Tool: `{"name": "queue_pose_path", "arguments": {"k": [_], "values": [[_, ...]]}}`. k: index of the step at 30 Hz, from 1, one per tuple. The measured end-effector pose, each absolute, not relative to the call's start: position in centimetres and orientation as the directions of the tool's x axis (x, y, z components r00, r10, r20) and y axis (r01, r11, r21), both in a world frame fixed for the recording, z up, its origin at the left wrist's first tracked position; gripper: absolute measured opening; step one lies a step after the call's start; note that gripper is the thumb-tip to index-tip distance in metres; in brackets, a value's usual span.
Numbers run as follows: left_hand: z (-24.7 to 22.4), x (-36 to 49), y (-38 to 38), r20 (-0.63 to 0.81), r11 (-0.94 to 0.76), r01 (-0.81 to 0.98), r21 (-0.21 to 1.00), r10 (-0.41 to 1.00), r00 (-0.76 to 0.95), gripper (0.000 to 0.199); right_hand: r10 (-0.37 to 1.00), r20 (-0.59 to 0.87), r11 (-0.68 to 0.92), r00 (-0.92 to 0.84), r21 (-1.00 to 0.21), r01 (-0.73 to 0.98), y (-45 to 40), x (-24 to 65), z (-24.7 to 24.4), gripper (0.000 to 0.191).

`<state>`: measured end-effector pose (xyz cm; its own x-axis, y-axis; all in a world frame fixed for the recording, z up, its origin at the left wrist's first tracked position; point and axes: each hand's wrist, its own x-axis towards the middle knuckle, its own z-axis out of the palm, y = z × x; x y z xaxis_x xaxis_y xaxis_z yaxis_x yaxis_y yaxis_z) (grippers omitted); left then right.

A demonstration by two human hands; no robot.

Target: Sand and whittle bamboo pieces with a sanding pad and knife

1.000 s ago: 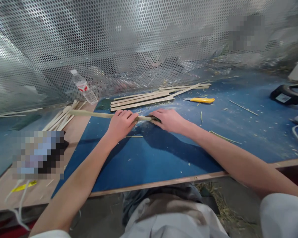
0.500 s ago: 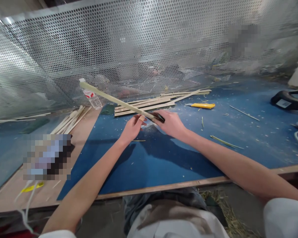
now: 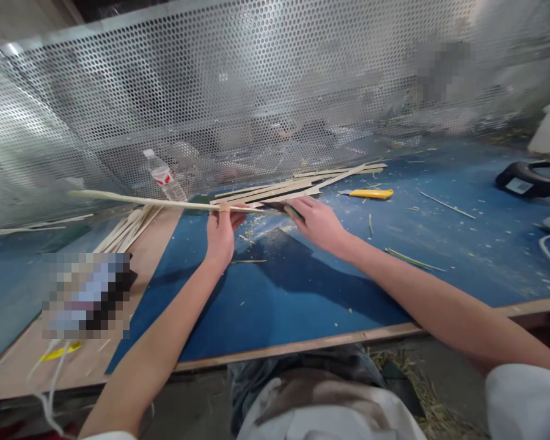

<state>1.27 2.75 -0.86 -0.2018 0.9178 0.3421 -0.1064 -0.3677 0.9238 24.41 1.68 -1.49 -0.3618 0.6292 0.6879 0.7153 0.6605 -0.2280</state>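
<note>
My left hand (image 3: 220, 237) is closed around a long pale bamboo strip (image 3: 156, 200), which points out to the left above the table. My right hand (image 3: 321, 223) grips a dark knife (image 3: 277, 206), its handle mostly hidden by the fingers. The blade lies against the strip's right end, just right of my left fingers. Behind both hands, a pile of cut strips (image 3: 266, 190) with notched ends rests on the blue mat. Pale shavings lie on the mat below the knife.
A yellow box cutter (image 3: 371, 194) lies right of the pile. A water bottle (image 3: 162, 174) stands tilted in view by the perforated metal screen (image 3: 256, 79). More strips (image 3: 131, 229) lie at left, near a blurred-out device (image 3: 89, 293) with white cables. A black object (image 3: 522, 180) sits far right.
The strip has swung from a steep slant to nearly level, its far end moving left and down. My left hand has shifted left along with it, and the knife now lies flatter.
</note>
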Motion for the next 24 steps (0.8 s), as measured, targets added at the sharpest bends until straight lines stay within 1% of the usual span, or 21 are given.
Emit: {"name": "queue_pose_path", "arguments": {"k": [2,4,6,7,9,11,15,18,21,24], "values": [[-0.1,0.2,3.1,0.408,-0.457,-0.119,0.881,0.864,-0.294,0.036,0.634,0.712,0.631,-0.301,-0.251,0.734,2.5,25.3,-1.5,0.034],[0.4,-0.8,3.5,0.485,-0.538,-0.083,0.839,0.807,-0.337,0.034,0.651,0.716,0.592,-0.253,-0.271,0.759,3.2,26.1,-1.6,0.035],[0.6,-1.8,3.7,0.559,-0.577,0.029,0.816,0.776,-0.292,0.036,0.675,0.702,0.559,-0.226,-0.287,0.778,3.8,26.7,-1.9,0.036],[0.6,-2.1,3.8,0.582,-0.578,0.091,0.811,0.779,-0.232,0.037,0.688,0.691,0.548,-0.223,-0.293,0.783,3.9,26.9,-1.9,0.036],[0.5,-2.6,3.9,0.582,-0.562,0.171,0.809,0.807,-0.104,0.038,0.711,0.667,0.534,-0.225,-0.304,0.789,4.1,27.0,-2.0,0.036],[0.3,-2.8,4.0,0.571,-0.552,0.197,0.81,0.82,-0.048,0.039,0.73,0.644,0.524,-0.231,-0.309,0.794,4.0,27.0,-1.9,0.037],[0.1,-2.5,4.0,0.588,-0.56,0.211,0.801,0.802,-0.105,0.039,0.746,0.626,0.507,-0.227,-0.314,0.803,3.7,26.9,-1.7,0.038],[0.1,-2.3,4.0,0.574,-0.546,0.215,0.809,0.814,-0.093,0.039,0.752,0.613,0.509,-0.24,-0.309,0.803,3.7,26.7,-1.7,0.038],[0.1,-2.2,3.9,0.594,-0.564,0.216,0.797,0.797,-0.112,0.038,0.764,0.599,0.499,-0.241,-0.311,0.809,3.8,26.7,-1.8,0.038],[0.1,-2.2,3.8,0.612,-0.584,0.226,0.78,0.787,-0.081,0.036,0.777,0.586,0.481,-0.23,-0.316,0.818,3.8,26.7,-2.0,0.038]]}}
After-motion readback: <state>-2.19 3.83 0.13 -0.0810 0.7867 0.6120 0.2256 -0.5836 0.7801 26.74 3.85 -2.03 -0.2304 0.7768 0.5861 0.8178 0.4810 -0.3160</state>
